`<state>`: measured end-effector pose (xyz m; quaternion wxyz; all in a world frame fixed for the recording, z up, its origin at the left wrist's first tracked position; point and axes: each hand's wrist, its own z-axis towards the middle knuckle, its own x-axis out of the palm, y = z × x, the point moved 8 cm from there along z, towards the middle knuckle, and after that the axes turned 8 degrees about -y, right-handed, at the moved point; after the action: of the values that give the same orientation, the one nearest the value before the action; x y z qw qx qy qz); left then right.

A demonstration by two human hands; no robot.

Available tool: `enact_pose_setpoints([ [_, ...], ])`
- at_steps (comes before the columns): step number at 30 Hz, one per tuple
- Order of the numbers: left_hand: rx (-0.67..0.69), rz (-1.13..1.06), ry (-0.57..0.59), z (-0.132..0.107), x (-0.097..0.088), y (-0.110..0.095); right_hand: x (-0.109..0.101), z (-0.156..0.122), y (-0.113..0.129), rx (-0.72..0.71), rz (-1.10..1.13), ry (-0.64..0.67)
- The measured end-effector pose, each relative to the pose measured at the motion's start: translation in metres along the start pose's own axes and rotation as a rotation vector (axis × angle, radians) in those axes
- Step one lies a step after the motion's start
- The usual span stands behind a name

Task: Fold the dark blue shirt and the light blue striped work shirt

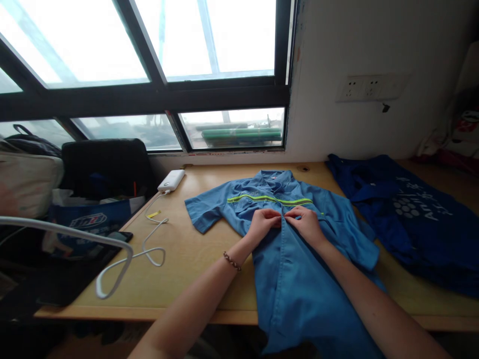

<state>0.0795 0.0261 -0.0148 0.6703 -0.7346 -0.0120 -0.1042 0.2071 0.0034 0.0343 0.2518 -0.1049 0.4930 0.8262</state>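
Observation:
A light-blue short-sleeved work shirt (299, 279) lies front up on the table, its collar toward the wall and its hem hanging over the near edge. A yellow-green reflective stripe (251, 198) crosses its chest. My left hand (266, 222) pinches the front placket from the left, just below the stripe. From the other side, my right hand (304, 223) pinches the same placket, fingertips close to those of the left. Any button between the fingers is hidden. Lower on the placket, buttonholes show. A braided bracelet (232, 261) circles my left wrist.
Darker blue clothing (422, 214) with white print lies to the right on the wooden table (198, 279). At left are a white power bank (171, 180), its white cable (147, 254) and a dark phone (121, 236). A blue bag (88, 224) sits beyond the left edge.

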Motion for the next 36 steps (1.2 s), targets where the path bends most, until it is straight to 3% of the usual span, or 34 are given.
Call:
enact_pose_setpoints([
  [8,-0.051,-0.093,-0.092,-0.005,0.0,0.004,0.007,-0.005,0.007,-0.075,-0.103,-0.007],
  [13,-0.093,-0.193,-0.101,0.0,-0.003,0.014,0.009,-0.006,0.009,-0.048,-0.064,-0.002],
  [18,-0.165,-0.252,-0.139,0.003,-0.006,0.026,0.014,-0.003,-0.007,0.132,0.096,0.055],
  [23,-0.14,-0.321,-0.161,0.002,-0.003,0.026,0.029,-0.011,-0.029,0.509,0.571,0.193],
  [26,-0.1,-0.336,-0.156,0.002,-0.001,0.025,0.034,-0.017,-0.037,0.685,0.746,0.198],
  [36,-0.006,-0.33,-0.092,0.001,0.004,0.02,0.033,-0.015,-0.042,0.629,0.669,0.146],
])
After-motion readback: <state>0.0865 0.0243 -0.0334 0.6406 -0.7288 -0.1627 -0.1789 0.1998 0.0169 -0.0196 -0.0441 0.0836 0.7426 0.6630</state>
